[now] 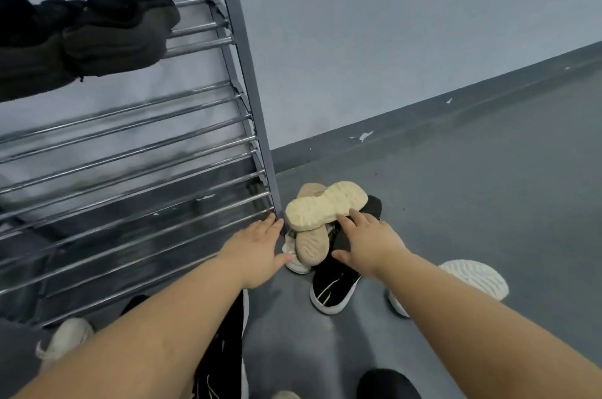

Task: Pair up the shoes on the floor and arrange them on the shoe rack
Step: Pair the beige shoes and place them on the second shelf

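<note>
Head view shows both arms reaching down to a heap of shoes on the floor, just beside the foot of the shoe rack. The left hand lies flat with fingers straight, its fingertips against the rack's corner post and its thumb near a beige shoe that lies sole-up. The right hand is spread, fingers straight, touching the edge of a cream-soled shoe that lies upside down across the beige one; it grips nothing. A black sneaker sits under that wrist, a white shoe behind the right forearm, and more shoes lie near the bottom edge. One dark furry pair already sits on an upper shelf. The step in hand looks like sorting the heap for a match. Next, the right hand would likely need to close on the cream-soled shoe, lift it clear and turn it over, then find its partner before setting both on a free shelf.
</note>
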Action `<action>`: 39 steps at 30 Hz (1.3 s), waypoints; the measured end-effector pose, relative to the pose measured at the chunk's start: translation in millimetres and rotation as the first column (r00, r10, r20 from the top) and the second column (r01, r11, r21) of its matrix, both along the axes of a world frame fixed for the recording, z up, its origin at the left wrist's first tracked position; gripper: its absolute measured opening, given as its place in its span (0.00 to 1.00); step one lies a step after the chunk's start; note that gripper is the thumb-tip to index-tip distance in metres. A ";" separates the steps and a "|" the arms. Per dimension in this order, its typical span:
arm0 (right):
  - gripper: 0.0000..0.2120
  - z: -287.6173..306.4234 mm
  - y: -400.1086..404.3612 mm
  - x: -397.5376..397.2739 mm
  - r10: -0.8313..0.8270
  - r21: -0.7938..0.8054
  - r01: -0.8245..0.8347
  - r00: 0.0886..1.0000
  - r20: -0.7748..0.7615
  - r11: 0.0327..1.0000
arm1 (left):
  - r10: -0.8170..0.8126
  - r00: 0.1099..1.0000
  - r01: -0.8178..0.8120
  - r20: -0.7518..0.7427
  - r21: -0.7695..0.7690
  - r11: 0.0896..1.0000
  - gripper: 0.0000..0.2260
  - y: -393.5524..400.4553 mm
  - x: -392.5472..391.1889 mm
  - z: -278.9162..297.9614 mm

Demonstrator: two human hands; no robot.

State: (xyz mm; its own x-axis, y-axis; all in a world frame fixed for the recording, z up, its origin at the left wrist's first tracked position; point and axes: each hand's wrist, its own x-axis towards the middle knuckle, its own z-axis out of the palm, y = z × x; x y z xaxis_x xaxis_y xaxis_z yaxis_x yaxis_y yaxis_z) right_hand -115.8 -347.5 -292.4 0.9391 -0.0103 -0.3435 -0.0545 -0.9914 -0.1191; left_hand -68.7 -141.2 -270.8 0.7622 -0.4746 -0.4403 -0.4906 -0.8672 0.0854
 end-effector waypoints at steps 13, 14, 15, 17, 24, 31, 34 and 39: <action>0.32 -90.2 -9.4 77.7 -0.094 0.127 0.100 0.994 -0.052 0.987 | 0.047 0.991 -0.059 -0.128 -0.087 0.994 0.30 -27.2 82.0 -97.4; 0.31 -94.5 -8.8 84.0 -0.095 0.135 0.101 0.994 -0.050 0.986 | 0.054 0.989 -0.068 -0.136 -0.094 0.993 0.30 -29.7 88.2 -102.5; 0.31 -98.5 -7.7 89.8 -0.090 0.139 0.096 0.995 -0.048 0.986 | 0.060 0.988 -0.075 -0.143 -0.098 0.992 0.30 -32.6 93.6 -107.2; 0.31 -104.9 -5.6 99.8 -0.072 0.138 0.078 0.996 -0.047 0.987 | 0.069 0.986 -0.084 -0.150 -0.097 0.992 0.30 -39.6 103.8 -115.4; 0.33 -114.7 -1.8 122.9 -0.032 0.128 0.039 0.998 -0.057 0.991 | 0.255 0.946 -0.299 -0.198 -0.234 0.925 0.32 -61.0 113.4 -134.6; 0.30 -121.5 -5.4 133.9 -0.192 0.347 0.198 0.980 -0.053 0.917 | 0.313 0.948 -0.302 -0.062 -0.495 0.815 0.29 -42.2 98.9 -140.6; 0.27 -121.1 -4.3 132.4 -0.234 0.404 0.229 0.971 -0.038 0.886 | 0.318 0.943 -0.313 -0.098 -0.590 0.744 0.27 -36.7 91.5 -141.7; 0.22 -120.1 -4.0 109.8 -0.352 0.497 0.265 0.932 0.088 0.826 | 0.346 0.890 -0.445 -0.298 -0.737 0.508 0.25 -43.3 76.5 -142.5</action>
State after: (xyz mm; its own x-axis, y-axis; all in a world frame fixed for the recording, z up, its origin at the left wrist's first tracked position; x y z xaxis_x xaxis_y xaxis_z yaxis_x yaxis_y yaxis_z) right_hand -6.0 -351.5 -412.6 0.9574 -0.1883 -0.2189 -0.2843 -0.7478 -0.5999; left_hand 7.8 -184.5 -413.3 0.9347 -0.3250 -0.1441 -0.0598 -0.5432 0.8375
